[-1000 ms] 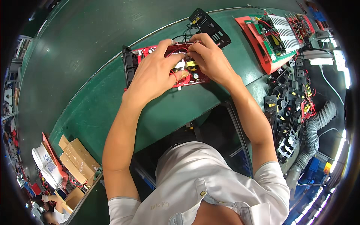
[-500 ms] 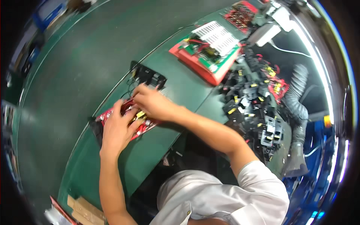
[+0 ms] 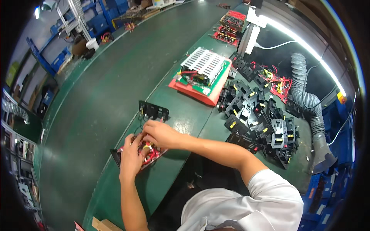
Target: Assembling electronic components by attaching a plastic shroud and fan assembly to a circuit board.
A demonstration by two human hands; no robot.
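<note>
A red circuit board (image 3: 157, 153) with red wires and yellow parts lies on the green bench in front of me, a black end plate (image 3: 115, 158) at its left end. My left hand (image 3: 131, 158) bends over its left part, fingers and thumb closed on it among the components. From the right, my right hand (image 3: 163, 134) reaches in with fingers pinched together at the board's far edge; what lies between the fingertips is hidden. Just beyond stands a black plastic panel (image 3: 153, 111), with thin dark wires running from it toward the board.
Farther right, a white slotted rack (image 3: 204, 63) on a green board rests on an orange-red block (image 3: 192, 93). Many black plastic panels (image 3: 254, 119) are piled at the right, near a grey flexible duct (image 3: 302, 84). Red boards (image 3: 227, 34) lie at the far end.
The view has shifted, so the bench things appear lower and farther left. Both hands stay on the circuit board, my right fingers still at its far edge.
</note>
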